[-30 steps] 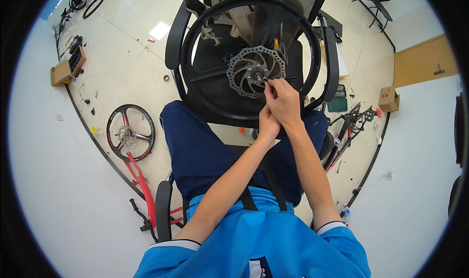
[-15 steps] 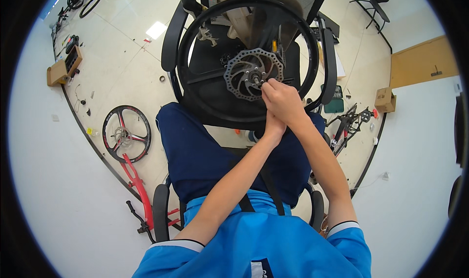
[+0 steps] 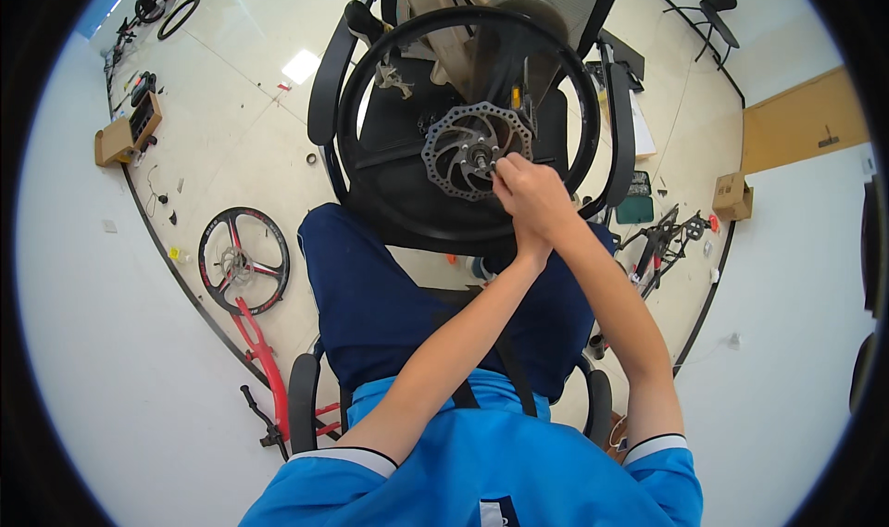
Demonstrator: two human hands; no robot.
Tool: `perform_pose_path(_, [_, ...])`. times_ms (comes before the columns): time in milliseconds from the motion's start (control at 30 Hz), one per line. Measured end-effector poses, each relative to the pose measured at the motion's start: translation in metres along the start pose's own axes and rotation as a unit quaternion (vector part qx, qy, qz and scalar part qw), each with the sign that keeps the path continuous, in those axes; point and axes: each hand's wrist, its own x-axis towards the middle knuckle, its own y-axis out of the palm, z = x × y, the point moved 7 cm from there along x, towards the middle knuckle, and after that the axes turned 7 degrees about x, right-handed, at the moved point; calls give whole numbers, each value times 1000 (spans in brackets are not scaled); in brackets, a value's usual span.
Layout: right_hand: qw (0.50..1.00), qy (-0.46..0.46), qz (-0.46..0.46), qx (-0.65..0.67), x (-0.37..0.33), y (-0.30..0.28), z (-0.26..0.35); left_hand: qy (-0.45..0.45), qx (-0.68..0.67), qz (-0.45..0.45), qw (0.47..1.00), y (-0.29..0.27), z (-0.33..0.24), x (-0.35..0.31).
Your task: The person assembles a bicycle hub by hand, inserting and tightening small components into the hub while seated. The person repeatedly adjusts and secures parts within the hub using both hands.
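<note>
A black bicycle wheel [image 3: 591, 124] lies flat across the seat of a black office chair [image 3: 380, 194] in front of me. Fixed at its middle is a silver brake disc [image 3: 483, 111] with a perforated edge, and a threaded axle [image 3: 481, 159] sticks up from the hub. My right hand [image 3: 535, 192] is closed in a pinch at the disc's lower right, beside the axle; whatever lies between the fingertips is too small to make out. Just beneath it, my left hand [image 3: 532, 244] touches the right hand's underside near the wrist. Its fingers are hidden.
Beige frame-like parts [image 3: 446, 59] rest on the chair behind the wheel. On the floor are a three-spoke wheel [image 3: 244, 261] and red bicycle frame [image 3: 264, 356] at left. At right lie a green case [image 3: 635, 209], dark bike parts [image 3: 659, 244] and a cardboard box [image 3: 732, 196].
The view has shifted slightly, so the wheel and chair appear a little lower. My right hand still pinches beside the axle, with the left hand under it.
</note>
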Motion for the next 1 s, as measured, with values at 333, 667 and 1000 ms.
perform_pose_path(333, [942,171,-96,273,-11,12,-7,26,251,-113,961,-65,-23,-28])
perform_pose_path(667, [944,168,-7,284,0,-7,-19,55,291,-137,945,-30,-32,-23])
perform_pose_path(1000, [928,195,-135,289,-12,5,-8,25,377,-46,925,-58,-51,-30])
